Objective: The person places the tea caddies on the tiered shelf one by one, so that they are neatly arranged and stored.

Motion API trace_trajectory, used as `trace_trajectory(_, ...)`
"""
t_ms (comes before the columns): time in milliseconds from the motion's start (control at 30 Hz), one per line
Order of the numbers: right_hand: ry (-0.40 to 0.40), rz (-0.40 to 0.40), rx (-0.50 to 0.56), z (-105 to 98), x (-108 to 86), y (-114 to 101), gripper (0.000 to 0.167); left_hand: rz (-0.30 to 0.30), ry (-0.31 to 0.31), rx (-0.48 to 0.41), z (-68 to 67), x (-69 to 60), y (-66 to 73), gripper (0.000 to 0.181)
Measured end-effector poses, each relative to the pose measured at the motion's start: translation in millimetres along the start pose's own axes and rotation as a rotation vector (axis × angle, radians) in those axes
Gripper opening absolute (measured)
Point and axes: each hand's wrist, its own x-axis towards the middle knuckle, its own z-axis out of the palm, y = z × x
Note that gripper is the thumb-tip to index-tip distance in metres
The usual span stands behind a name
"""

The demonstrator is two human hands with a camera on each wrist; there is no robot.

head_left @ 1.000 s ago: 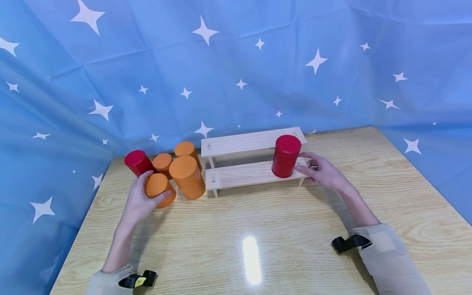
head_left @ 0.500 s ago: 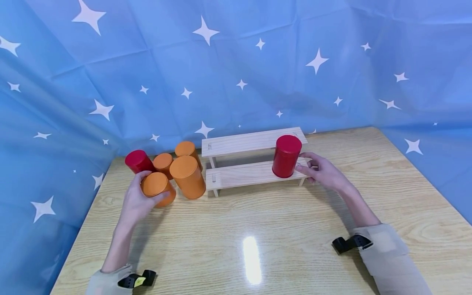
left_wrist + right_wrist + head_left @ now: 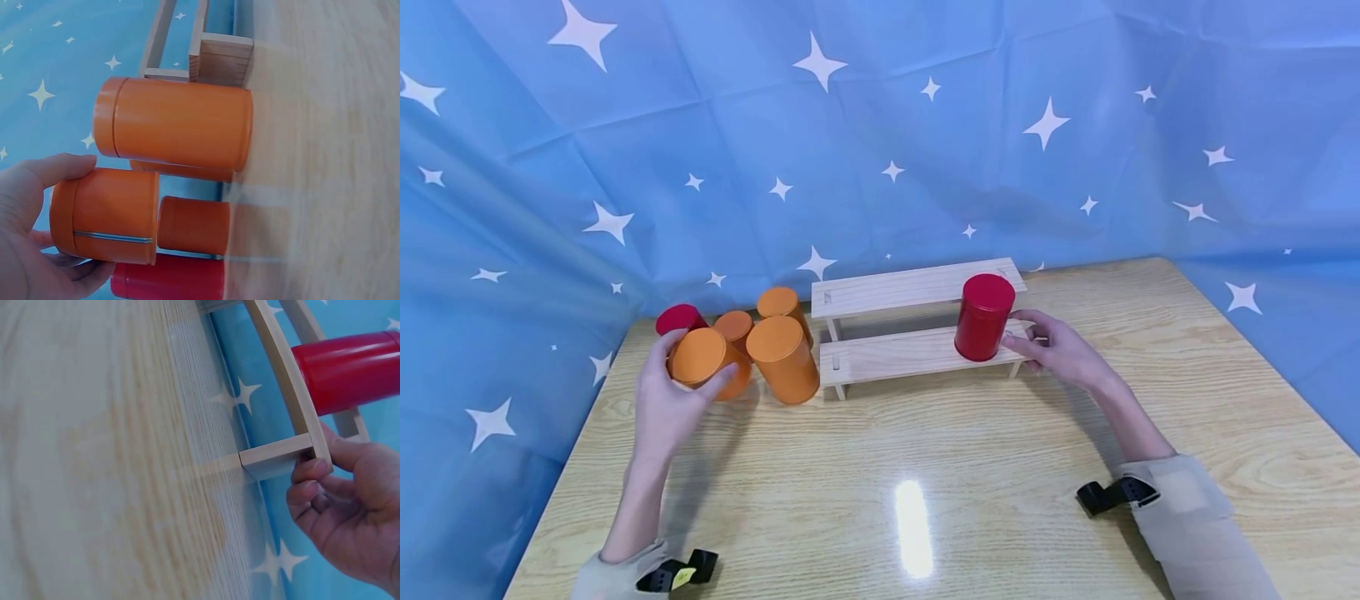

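My left hand (image 3: pixel 662 408) (image 3: pixel 22 219) grips an orange canister (image 3: pixel 700 357) (image 3: pixel 119 203) by its lid end, thumb on one side and fingers on the other. In the left wrist view, its base is raised off the table. At the lower step's right end, my right hand (image 3: pixel 1063 354) (image 3: pixel 362 509) pinches the wooden two-step shelf (image 3: pixel 895 354) (image 3: pixel 284 369), its fingers curled at the board's end. Beside that hand, a tall red canister (image 3: pixel 982 321) (image 3: pixel 350 374) stands upright on the lower step.
A large orange canister (image 3: pixel 784 367) (image 3: pixel 178 125) stands left of the shelf. Behind it are another orange one (image 3: pixel 780 302), a small orange one (image 3: pixel 735 325) (image 3: pixel 194 225) and a red one (image 3: pixel 679 317) (image 3: pixel 175 278). A blue star-patterned cloth (image 3: pixel 880 125) hangs behind the table (image 3: pixel 1000 467).
My left hand has lifted the orange canister up and slightly left from among the others. My right hand, the shelf and the tall red canister have stayed in place.
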Motion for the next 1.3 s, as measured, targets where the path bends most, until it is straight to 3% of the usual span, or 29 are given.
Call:
trace_trajectory(133,0.002,0.008,-0.005,0,-0.3,-1,0.067,0.016,0.078,-0.020,-2.1,-1.2,8.1,0.076)
trace_trajectory(300,0.004,0.008,-0.005,0,-0.5,-1,0.067,0.081,0.160,-0.044,-4.0,-2.4,15.4,0.075)
trace_trajectory(700,0.004,0.001,0.002,0,0.3,0,0.066,0.231,0.231,-0.108,-2.8,-6.3,34.1,0.075)
trace_trajectory(833,0.001,0.000,0.004,0,0.4,0,0.065,0.269,0.232,-0.140,1.0,-7.5,43.4,0.075)
trace_trajectory(1100,-0.004,-0.002,0.021,0,-0.7,-2,0.067,0.326,0.173,-0.172,8.8,-13.2,60.0,0.075)
trace_trajectory(1300,-0.001,-0.016,0.018,0,-1.5,-3,0.064,0.303,0.092,-0.190,19.1,-16.3,66.5,0.075)
